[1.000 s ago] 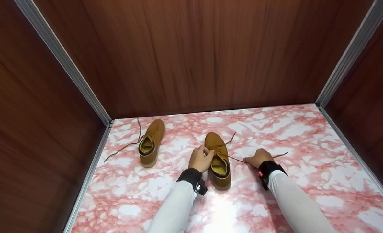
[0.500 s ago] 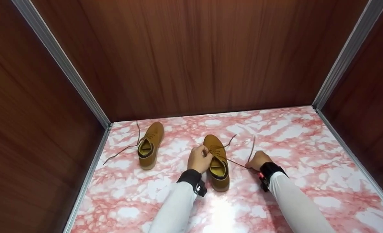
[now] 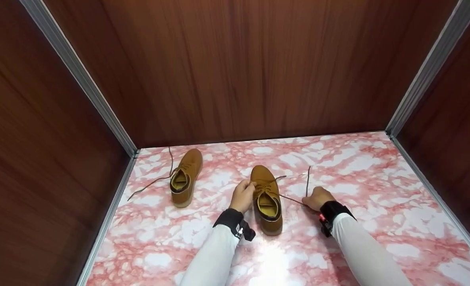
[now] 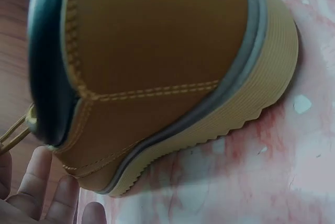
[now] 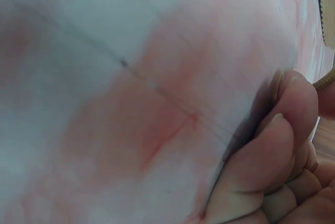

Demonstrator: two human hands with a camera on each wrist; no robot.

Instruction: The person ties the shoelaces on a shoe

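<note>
A tan lace-up shoe [image 3: 263, 174] stands on the floor between my hands, toe pointing away, with a dark collar and yellow lining. My left hand [image 3: 242, 195] lies along its left side. In the left wrist view, the fingers [image 4: 36, 169] are extended at the side of the shoe's upper, below the collar. My right hand [image 3: 318, 198], to the right and near the floor, pinches the brown shoelace [image 3: 291, 198], which runs straight from the eyelets. Past the fingers, the lace's free end points away. Close up, lace [image 5: 325, 80] shows at the curled right fingertips.
A matching shoe [image 3: 191, 161] stands at the left, its loose lace [image 3: 150, 186] spread on the floor. Another lace end [image 3: 280, 177] sticks out from the middle shoe's right side. Wood-grain panels [image 3: 258, 71] with grey metal edging surround the red-and-white marbled floor [image 3: 203, 226].
My left hand has moved from the top of the laces to the shoe's left side. The right hand's lace end has swung from pointing right to pointing away.
</note>
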